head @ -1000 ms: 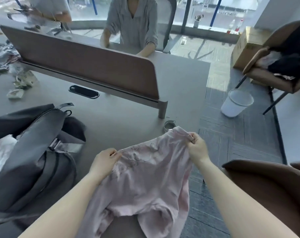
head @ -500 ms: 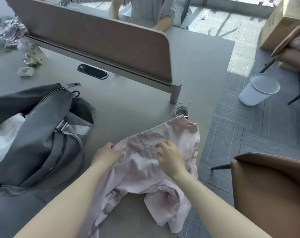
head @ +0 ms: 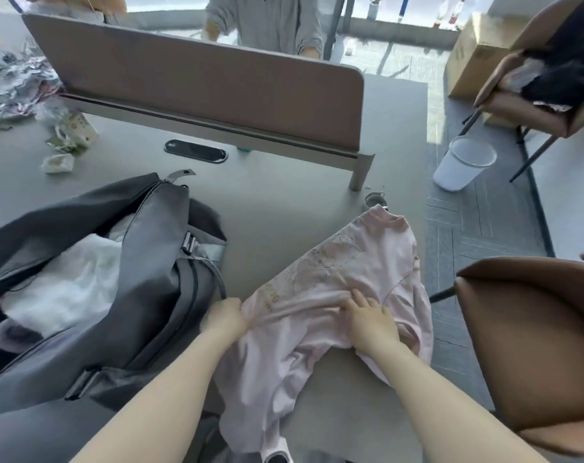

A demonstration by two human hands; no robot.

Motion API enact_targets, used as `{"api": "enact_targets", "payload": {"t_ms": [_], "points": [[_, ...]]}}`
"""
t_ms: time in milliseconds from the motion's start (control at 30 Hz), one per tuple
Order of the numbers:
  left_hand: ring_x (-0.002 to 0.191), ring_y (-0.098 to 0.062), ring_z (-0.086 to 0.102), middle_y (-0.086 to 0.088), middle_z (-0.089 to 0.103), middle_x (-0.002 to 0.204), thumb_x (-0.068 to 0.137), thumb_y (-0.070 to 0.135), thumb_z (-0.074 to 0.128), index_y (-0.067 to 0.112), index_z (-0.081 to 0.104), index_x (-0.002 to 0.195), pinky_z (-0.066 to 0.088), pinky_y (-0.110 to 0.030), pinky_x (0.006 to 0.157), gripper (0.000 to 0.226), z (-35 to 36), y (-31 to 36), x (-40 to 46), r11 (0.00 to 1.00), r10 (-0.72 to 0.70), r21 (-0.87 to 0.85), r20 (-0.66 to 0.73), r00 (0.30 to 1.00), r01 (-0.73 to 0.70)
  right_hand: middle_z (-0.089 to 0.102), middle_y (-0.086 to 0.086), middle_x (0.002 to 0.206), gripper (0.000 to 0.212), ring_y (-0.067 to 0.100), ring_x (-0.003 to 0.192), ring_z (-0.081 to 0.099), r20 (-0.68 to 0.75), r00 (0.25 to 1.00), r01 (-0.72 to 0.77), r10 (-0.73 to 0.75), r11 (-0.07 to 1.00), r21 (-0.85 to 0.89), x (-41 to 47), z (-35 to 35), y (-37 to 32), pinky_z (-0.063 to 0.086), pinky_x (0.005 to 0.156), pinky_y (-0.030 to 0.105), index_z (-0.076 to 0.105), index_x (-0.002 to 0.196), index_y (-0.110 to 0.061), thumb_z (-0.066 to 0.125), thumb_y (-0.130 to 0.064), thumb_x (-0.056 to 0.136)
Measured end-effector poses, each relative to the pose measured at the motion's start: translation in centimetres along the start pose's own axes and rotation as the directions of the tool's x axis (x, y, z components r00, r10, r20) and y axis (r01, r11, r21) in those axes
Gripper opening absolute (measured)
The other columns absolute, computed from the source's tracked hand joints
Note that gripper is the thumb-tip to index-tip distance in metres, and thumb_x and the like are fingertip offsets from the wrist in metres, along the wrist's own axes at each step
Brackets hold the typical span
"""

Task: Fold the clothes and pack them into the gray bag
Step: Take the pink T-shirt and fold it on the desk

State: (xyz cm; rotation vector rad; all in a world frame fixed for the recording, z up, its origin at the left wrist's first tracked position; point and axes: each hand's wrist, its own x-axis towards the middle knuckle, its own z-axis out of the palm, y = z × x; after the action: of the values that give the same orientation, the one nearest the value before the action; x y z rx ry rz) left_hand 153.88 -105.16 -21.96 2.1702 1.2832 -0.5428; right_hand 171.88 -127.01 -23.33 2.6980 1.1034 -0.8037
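On the left, the gray bag (head: 93,289) lies unzipped with a white garment (head: 63,289) already inside. Just right, the left hand (head: 225,317) pinches the pink shirt (head: 334,289), crumpled and unfolded on the table (head: 284,202); the right hand (head: 371,320) presses it with spread fingers.

Desk divider (head: 197,88), white bin (head: 461,165) on floor, brown chair (head: 534,345) right.

Your left hand (head: 226,318) and right hand (head: 371,320) rest on the shirt (head: 334,289) on the table (head: 284,202). The bag (head: 143,295) lies left of your left hand, the chair (head: 531,335) right of your right, the divider (head: 200,81) beyond both.
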Motion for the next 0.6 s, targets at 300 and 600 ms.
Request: {"api": "enact_targets", "payload": {"t_ms": [300, 600], "points": [[0.065, -0.013, 0.047, 0.004, 0.052, 0.075, 0.083, 0.031, 0.063, 0.018, 0.046, 0.075, 0.032, -0.027, 0.054, 0.022, 0.3, -1.7, -2.8, 0.974, 0.202, -0.151, 0.231, 0.952, -0.17, 0.008, 0.01, 0.163, 0.063, 0.031, 0.148, 0.014, 0.036, 0.977, -0.2, 0.208, 0.966, -0.161, -4.3, 0.6, 2.2, 0.018, 0.115, 0.051, 0.02, 0.151, -0.027, 0.037, -0.008, 0.093], [0.076, -0.019, 0.058, -0.001, 0.062, 0.085, 0.083, 0.027, 0.055, 0.02, 0.054, 0.081, 0.04, -0.027, 0.058, 0.008, 2.2, -2.2, -5.2, 0.991, 0.101, -0.102, 0.113, 0.988, -0.089, 0.068, 0.005, 0.101, 0.031, 0.027, 0.096, 0.064, 0.011, 0.947, -0.3, 0.32, 0.874, 0.383, -10.7, 4.4, -4.5, 0.042, 0.07, 0.03, 0.065, 0.094, -0.019, 0.041, -0.04, 0.095]]}}
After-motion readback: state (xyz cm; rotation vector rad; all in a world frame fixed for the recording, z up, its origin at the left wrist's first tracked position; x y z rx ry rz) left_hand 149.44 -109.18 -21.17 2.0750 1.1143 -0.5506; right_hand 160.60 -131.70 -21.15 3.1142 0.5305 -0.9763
